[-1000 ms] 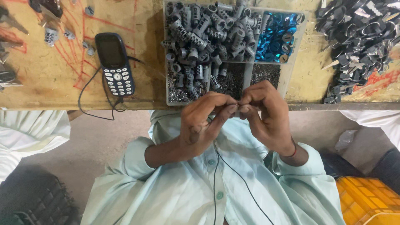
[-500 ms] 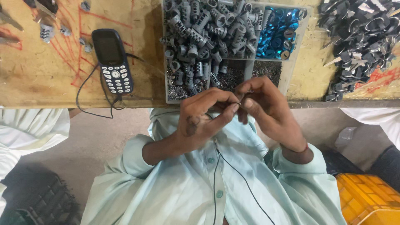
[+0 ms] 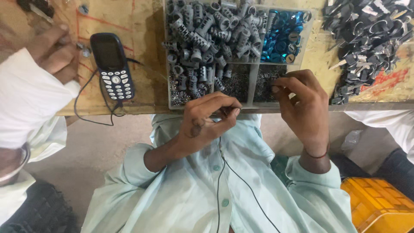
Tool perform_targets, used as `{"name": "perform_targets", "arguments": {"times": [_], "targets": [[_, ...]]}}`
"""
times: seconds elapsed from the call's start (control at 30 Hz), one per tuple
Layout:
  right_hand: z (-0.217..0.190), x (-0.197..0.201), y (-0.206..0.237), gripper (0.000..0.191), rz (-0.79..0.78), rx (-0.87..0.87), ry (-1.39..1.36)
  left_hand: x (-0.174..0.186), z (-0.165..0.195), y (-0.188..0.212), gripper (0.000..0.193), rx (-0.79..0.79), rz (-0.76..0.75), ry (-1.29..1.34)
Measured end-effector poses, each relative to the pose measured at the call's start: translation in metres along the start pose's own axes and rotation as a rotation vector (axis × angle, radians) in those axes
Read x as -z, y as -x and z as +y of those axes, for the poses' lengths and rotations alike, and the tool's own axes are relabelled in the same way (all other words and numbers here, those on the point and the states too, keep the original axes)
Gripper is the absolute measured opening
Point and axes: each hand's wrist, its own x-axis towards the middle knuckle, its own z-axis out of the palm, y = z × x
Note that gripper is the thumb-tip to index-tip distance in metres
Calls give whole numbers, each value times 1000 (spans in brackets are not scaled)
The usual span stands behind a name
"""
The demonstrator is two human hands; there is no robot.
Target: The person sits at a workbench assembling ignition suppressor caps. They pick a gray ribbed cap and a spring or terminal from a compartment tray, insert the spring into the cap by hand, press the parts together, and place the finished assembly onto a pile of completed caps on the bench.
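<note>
At the bench's (image 3: pixel 129 17) left edge a co-worker's hand (image 3: pixel 56 54) rests beside a dark keypad phone (image 3: pixel 113 67). At the front edge, the left hand (image 3: pixel 207 123) is pinched shut on a tiny part, too hidden to identify; it seems light, stiff and best held by fingertips. The right hand (image 3: pixel 304 105), fingers slightly apart, dips into the divided tray's (image 3: pixel 252 88) front-right compartment of small metal bits (image 3: pixel 265 82).

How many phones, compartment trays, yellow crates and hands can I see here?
keypad phone: 1
compartment tray: 1
yellow crate: 1
hands: 3, namely the person's left hand, the right hand reaching into the tray, and a co-worker's hand
Total: 6
</note>
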Motion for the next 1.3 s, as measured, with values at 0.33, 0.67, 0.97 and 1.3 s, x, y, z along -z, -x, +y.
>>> {"name": "perform_targets", "arguments": {"times": [0.33, 0.67, 0.97, 1.3], "targets": [[-27, -19, 28, 15, -99, -4, -656, -3, 1, -2, 19, 406, -158, 489], [-18, -44, 39, 13, 20, 12, -849, -5, 14, 5, 11, -20, 5, 137], [-9, -32, 27, 21, -89, 397, -566, 19, 14, 0, 11, 104, -229, 151], [-22, -31, 8, 28, -334, -130, -1224, 13, 10, 13, 15, 291, -134, 325]]}}
